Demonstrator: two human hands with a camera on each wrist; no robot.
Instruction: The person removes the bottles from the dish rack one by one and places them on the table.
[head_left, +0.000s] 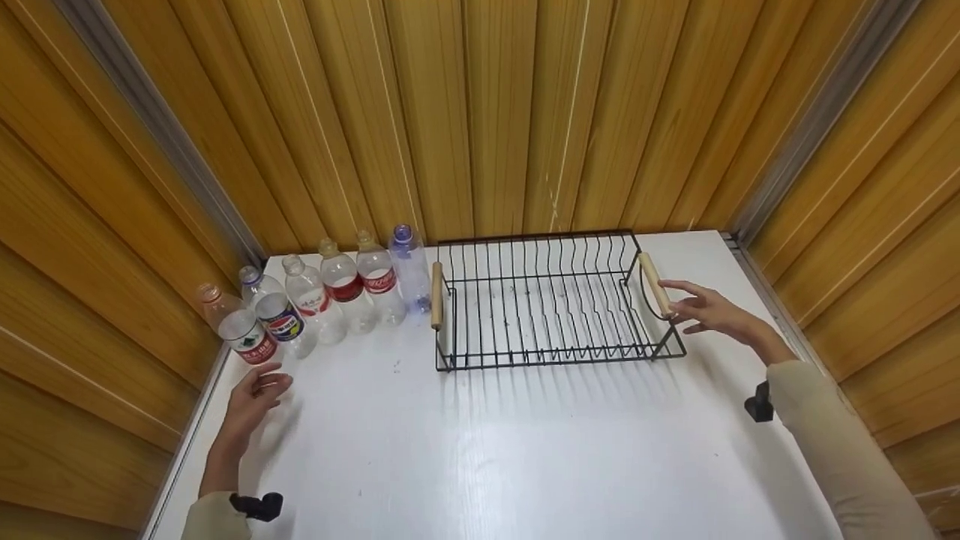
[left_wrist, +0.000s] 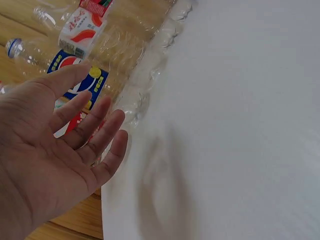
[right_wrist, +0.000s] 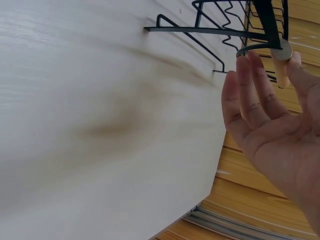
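A black wire dish rack with wooden handles stands at the back of the white table. My right hand is at its right handle, fingers loosely spread and not closed round it; whether they touch it is hard to tell. In the right wrist view the thumb and fingertips of the hand lie close to the handle's end. My left hand hovers empty, fingers relaxed, in front of a red-labelled bottle and a blue-labelled bottle.
Several uncapped clear plastic bottles stand in a slanting row at the back left, among them a white-and-red-labelled one, red-labelled ones and a bluish one beside the rack's left handle. Wood-look panels wall the table.
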